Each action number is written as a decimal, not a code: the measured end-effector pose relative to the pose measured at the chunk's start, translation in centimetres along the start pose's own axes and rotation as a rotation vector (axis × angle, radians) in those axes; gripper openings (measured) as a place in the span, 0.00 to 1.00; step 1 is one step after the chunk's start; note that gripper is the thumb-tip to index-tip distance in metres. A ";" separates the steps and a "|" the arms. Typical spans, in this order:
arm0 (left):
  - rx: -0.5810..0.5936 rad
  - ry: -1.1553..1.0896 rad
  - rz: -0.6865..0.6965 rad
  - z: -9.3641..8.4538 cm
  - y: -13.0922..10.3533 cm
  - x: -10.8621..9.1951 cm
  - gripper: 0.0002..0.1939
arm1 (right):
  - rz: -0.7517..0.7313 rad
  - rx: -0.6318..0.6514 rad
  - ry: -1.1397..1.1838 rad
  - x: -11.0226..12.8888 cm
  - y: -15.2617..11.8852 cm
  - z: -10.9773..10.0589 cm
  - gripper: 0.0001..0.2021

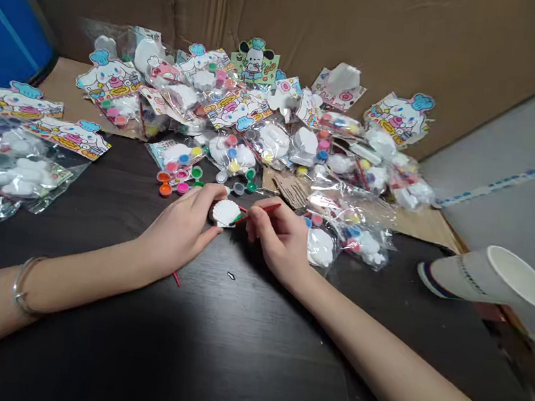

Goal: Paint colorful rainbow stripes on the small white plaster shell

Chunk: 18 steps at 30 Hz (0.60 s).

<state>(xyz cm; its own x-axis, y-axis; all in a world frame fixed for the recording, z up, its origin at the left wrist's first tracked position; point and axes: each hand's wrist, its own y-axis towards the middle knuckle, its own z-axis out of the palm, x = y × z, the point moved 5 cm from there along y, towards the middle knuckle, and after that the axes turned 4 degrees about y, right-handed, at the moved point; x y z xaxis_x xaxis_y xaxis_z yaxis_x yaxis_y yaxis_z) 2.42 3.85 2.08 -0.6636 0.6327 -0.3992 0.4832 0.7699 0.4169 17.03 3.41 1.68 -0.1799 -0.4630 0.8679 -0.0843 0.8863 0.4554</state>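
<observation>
Shell (225,212), a small white plaster one, sits on the dark table (236,355) between our two hands, in front of everything else. Behind it we see a wide heap of kit bags (240,110) with cartoon cards, white figures and strips of paint pots (179,178) against the cardboard wall (371,29); a paper cup (500,276) lies tipped at the right edge. Our left hand (178,231) steadies the shell, its fingers curled and pressed against the near side. Our right hand (282,239) pinches a thin red brush (258,211), tip at the shell's edge. We judge the painting barely begun: the shell looks entirely white, so all colouring remains.
</observation>
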 end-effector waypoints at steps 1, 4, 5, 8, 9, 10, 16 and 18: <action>0.000 0.000 -0.001 -0.1 0.0 0.0 0.26 | 0.003 0.003 -0.002 0.0 -0.1 0.0 0.10; 0.000 -0.001 -0.003 -0.2 -0.1 0.0 0.26 | 0.005 -0.009 -0.020 -0.2 -0.3 0.0 0.11; 0.000 -0.003 -0.003 -0.2 -0.1 0.0 0.26 | 0.005 -0.019 -0.032 -0.2 -0.3 0.0 0.10; 0.000 -0.008 -0.005 -0.3 -0.1 0.0 0.25 | -0.008 -0.081 -0.070 -0.2 -0.3 -0.3 0.10; 0.000 -0.009 -0.007 -0.3 -0.1 -0.1 0.25 | -0.016 -0.105 -0.074 -0.2 -0.3 -0.5 0.10; -0.001 -0.009 -0.008 -0.2 -0.1 -0.1 0.25 | -0.025 -0.131 -0.072 -0.2 -0.3 -0.6 0.10; -0.006 -0.008 -0.006 -0.2 -0.1 0.0 0.25 | -0.064 -0.088 -0.012 0.1 -0.3 -0.3 0.09; -0.007 -0.008 -0.005 -0.1 -0.1 0.0 0.26 | -0.060 -0.032 -0.008 0.1 -0.3 0.0 0.09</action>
<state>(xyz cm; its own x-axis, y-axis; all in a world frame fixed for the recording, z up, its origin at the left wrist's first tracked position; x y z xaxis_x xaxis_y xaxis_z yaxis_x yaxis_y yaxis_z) 2.27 3.74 2.15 -0.6618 0.6292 -0.4077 0.4756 0.7727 0.4205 17.07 3.05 1.63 -0.1835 -0.5150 0.8373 -0.0636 0.8562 0.5127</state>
